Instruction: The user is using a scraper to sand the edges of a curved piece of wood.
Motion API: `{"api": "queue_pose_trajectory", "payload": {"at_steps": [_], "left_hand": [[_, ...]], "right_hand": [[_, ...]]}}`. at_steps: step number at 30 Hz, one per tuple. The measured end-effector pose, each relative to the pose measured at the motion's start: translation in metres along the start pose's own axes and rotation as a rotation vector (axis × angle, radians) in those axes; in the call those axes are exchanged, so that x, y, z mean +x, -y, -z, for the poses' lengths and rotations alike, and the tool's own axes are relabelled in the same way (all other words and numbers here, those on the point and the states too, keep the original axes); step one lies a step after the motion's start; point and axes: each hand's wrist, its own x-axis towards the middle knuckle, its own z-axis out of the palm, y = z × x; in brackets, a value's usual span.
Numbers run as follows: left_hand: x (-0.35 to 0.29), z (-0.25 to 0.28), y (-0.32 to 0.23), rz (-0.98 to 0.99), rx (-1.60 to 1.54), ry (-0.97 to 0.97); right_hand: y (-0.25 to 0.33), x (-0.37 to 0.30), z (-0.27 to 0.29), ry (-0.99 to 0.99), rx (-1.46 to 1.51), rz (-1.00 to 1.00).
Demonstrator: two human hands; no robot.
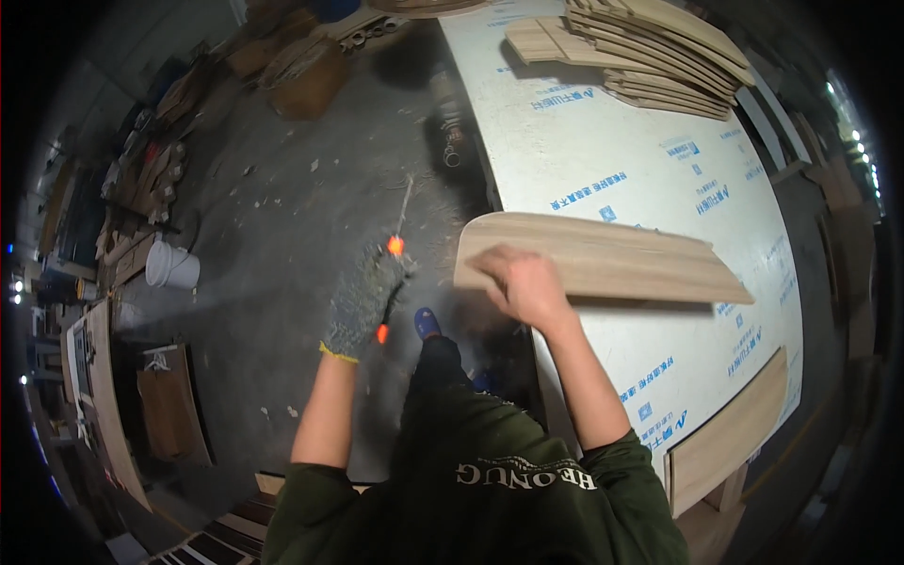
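We have the left hand in a grey knit glove with a yellow cuff, out over the dark floor, left of the table. It is closed around an orange-ended tool; orange shows at both the far and near sides of the fist, and a thin pale shaft points away toward the far side.

Bare right hand lies on the left end of a wood-grain panel, fingers bent over its upper face. Motion blurs the fingertips, so we cannot tell whether they pinch the panel or merely rest on it.

Panel lies crosswise at the table's left side, its rounded left end reaching past the edge; the right end tapers. We note a dark strip of shadow along its near edge.

Table is faced in white with scattered blue print. Far right on it: a stack of curved wood panels, some fanned out. Near right: another wood panel, along the table's edge.

On the floor to the left, we log a white bucket, tilted, and nearer, an upright brown sheet. A blue shoe shows just beyond the dark green shirt.
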Motion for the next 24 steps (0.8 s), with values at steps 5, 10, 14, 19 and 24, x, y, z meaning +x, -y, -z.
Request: {"api": "queue_pose_trajectory", "payload": {"at_steps": [5, 10, 14, 19, 24], "left_hand": [[-0.027, -0.031, 0.047, 0.074, -0.703, 0.342], [-0.049, -0.045, 0.060, 0.304, -1.156, 0.556], [-0.049, -0.052, 0.066, 0.340, -1.038, 0.715], [-0.052, -0.060, 0.081, 0.201, -0.510, 0.636], [-0.055, -0.056, 0.072, 0.152, -0.489, 0.637]], "right_hand": [[-0.010, -0.080, -0.069, -0.005, -0.042, -0.095], [0.009, -0.077, -0.043, 0.031, 0.384, -0.298], [0.023, -0.056, -0.023, -0.180, 1.187, -0.624], [0.046, -0.062, -0.008, -0.147, 1.296, -0.810], [0.052, -0.092, -0.028, -0.177, 1.119, -0.852]]}}
